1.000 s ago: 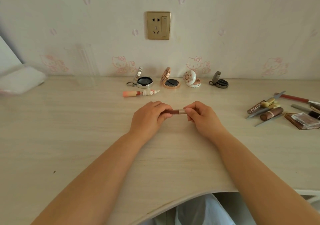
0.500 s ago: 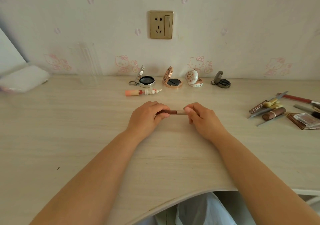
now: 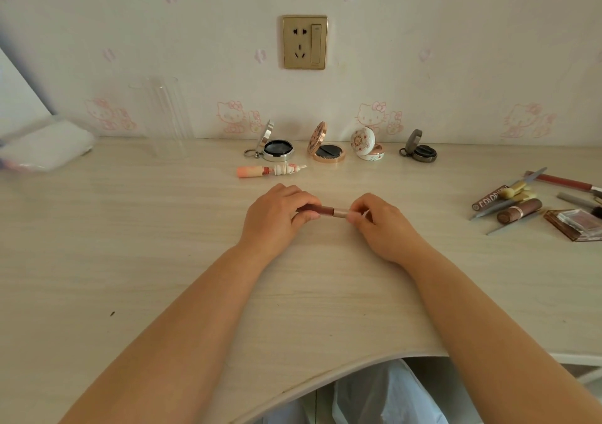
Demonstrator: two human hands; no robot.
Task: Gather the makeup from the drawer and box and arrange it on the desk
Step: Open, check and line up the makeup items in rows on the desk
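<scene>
A slim brown lip gloss tube [image 3: 329, 211] with a pale cap end lies level just above the desk [image 3: 163, 244] at its middle. My left hand [image 3: 277, 215] grips the brown end, and my right hand [image 3: 378, 221] pinches the pale cap end. Behind them lies a peach lipstick [image 3: 268, 170] on its side. Along the wall stand several open compacts: a silver one [image 3: 275, 150], a rose-gold one [image 3: 325, 150], a white patterned one [image 3: 367, 146] and a dark grey one [image 3: 422, 151].
A pile of tubes, brushes and a palette [image 3: 534, 205] lies at the right edge. A clear acrylic holder [image 3: 163, 117] and a white box [image 3: 45, 145] stand at the back left. A wall socket [image 3: 304, 42] is above. The desk's curved front edge is near me.
Both hands have stayed together on the tube at the desk's middle. The cap end now shows a little more between the hands.
</scene>
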